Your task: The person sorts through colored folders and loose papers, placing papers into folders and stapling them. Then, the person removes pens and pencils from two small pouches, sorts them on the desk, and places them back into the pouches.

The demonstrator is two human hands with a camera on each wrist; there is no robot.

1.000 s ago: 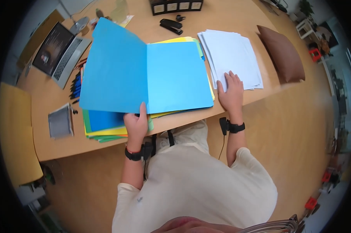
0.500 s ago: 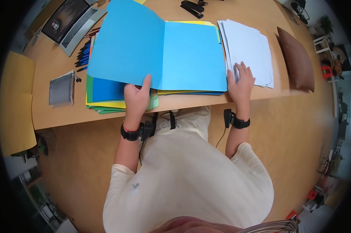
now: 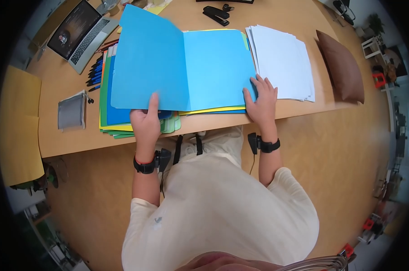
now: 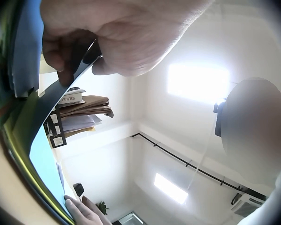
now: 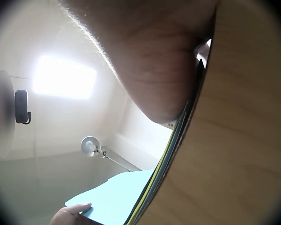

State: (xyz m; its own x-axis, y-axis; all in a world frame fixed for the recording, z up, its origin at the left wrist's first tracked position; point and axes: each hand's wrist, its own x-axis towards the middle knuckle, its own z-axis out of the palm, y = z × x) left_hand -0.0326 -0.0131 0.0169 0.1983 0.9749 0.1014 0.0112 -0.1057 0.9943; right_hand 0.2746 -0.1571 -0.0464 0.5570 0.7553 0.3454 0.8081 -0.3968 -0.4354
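Note:
A light blue file folder (image 3: 218, 67) lies spread open, its right panel on a pile of coloured folders. Its left panel is tilted up over another folder pile (image 3: 107, 122). My left hand (image 3: 145, 128) pinches that panel's near edge, thumb on the upper face and fingers underneath; the left wrist view shows the fingers (image 4: 61, 58) curled at the edge. My right hand (image 3: 262, 105) rests with fairly straight fingers on the folder's right edge, near its lower corner. A stack of white paper (image 3: 286, 63) sits beside that hand, fingertips overlapping its left border.
Blue pens (image 3: 95, 72) and a laptop (image 3: 80, 36) are at the left, with a grey zip pouch (image 3: 71, 111) nearer the desk's front edge. A stapler (image 3: 216, 16) lies beyond the folder. A brown cushion (image 3: 340, 67) sits at the right.
My right hand has shifted left from the white paper onto the blue folder's right edge. My left hand has slid left along the raised panel's near edge. The head view has also shifted.

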